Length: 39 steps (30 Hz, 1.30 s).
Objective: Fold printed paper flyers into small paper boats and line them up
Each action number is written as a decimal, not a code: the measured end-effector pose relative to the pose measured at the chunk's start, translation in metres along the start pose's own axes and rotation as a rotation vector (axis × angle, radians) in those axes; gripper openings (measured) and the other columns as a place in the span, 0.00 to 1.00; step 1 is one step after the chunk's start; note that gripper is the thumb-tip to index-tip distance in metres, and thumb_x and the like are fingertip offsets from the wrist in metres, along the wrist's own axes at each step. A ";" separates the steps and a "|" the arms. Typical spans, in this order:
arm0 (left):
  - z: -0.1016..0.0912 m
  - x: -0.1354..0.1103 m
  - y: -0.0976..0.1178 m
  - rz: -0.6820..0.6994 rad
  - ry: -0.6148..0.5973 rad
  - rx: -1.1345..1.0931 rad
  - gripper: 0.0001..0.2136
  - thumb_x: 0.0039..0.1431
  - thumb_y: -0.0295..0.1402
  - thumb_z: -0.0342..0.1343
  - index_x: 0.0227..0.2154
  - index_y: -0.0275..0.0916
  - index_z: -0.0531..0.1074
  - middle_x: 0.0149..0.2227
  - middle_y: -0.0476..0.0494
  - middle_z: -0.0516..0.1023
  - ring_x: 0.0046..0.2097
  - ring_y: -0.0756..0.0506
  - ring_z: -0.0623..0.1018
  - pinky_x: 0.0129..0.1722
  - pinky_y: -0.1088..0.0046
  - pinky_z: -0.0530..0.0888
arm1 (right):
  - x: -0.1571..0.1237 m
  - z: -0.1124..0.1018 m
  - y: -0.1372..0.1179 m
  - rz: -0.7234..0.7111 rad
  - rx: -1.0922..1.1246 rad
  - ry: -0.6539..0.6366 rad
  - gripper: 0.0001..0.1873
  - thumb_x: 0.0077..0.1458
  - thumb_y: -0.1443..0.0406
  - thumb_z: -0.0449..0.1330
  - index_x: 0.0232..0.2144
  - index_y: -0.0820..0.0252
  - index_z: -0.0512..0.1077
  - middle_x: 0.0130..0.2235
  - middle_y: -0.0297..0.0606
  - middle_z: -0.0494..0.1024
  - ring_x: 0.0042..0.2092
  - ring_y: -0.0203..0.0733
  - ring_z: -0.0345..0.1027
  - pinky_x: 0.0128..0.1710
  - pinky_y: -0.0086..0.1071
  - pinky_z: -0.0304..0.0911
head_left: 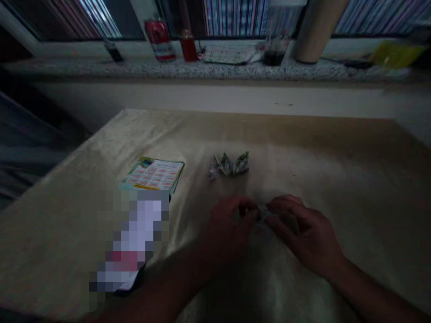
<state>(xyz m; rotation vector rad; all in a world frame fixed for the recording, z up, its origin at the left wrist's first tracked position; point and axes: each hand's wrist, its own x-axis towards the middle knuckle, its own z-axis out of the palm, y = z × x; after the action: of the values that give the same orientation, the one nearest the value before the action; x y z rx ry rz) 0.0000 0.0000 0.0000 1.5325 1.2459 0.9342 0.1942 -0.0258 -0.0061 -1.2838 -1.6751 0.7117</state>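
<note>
A small piece of folded, printed paper [263,212] is pinched between my two hands, low over the table. The fingertips of my left hand [234,222] close on its left end. My right hand [305,231] holds its right side between thumb and fingers. Dim light and blur hide the folds. Beyond my hands, a little row of folded paper pieces stands on the table: one narrow grey piece [213,169] at the left, then a pointed one [225,165] and another pointed one [241,163], both with green tips.
A few printed calendar sheets [155,174] lie on the table [336,179] at the left. Nearer me is a pixelated long object [134,244] with a dark edge. On the windowsill [134,69] stand a red can [160,40], a red bottle [188,46] and a tall tan cylinder [318,31].
</note>
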 end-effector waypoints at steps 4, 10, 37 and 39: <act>-0.001 -0.002 0.000 -0.042 -0.001 -0.131 0.03 0.57 0.32 0.61 0.33 0.39 0.78 0.31 0.49 0.79 0.35 0.47 0.76 0.38 0.71 0.71 | 0.000 0.005 -0.003 0.081 0.145 -0.134 0.04 0.58 0.64 0.66 0.32 0.57 0.80 0.30 0.37 0.78 0.33 0.40 0.70 0.31 0.31 0.65; 0.002 0.001 0.003 -0.200 -0.086 -0.382 0.05 0.54 0.33 0.64 0.31 0.37 0.78 0.29 0.48 0.79 0.31 0.48 0.76 0.34 0.73 0.72 | 0.002 0.003 -0.007 0.237 0.409 -0.220 0.08 0.59 0.63 0.65 0.29 0.59 0.79 0.28 0.35 0.75 0.30 0.36 0.67 0.29 0.29 0.63; -0.020 0.008 0.002 -0.216 -0.415 -0.472 0.08 0.52 0.35 0.68 0.24 0.35 0.81 0.24 0.46 0.79 0.28 0.51 0.74 0.31 0.75 0.67 | 0.002 -0.011 -0.006 0.351 0.523 -0.422 0.17 0.65 0.54 0.59 0.36 0.56 0.85 0.26 0.35 0.77 0.29 0.39 0.68 0.32 0.32 0.65; -0.021 0.009 0.002 -0.228 -0.453 -0.512 0.08 0.51 0.35 0.69 0.24 0.35 0.81 0.25 0.46 0.79 0.29 0.50 0.74 0.32 0.74 0.68 | 0.001 -0.012 -0.007 0.327 0.510 -0.426 0.18 0.65 0.55 0.59 0.33 0.57 0.84 0.25 0.35 0.76 0.29 0.38 0.67 0.30 0.31 0.62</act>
<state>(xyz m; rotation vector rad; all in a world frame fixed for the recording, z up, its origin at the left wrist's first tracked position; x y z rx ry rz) -0.0173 0.0126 0.0075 1.0853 0.7581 0.6417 0.2015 -0.0275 0.0059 -1.0872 -1.4655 1.5863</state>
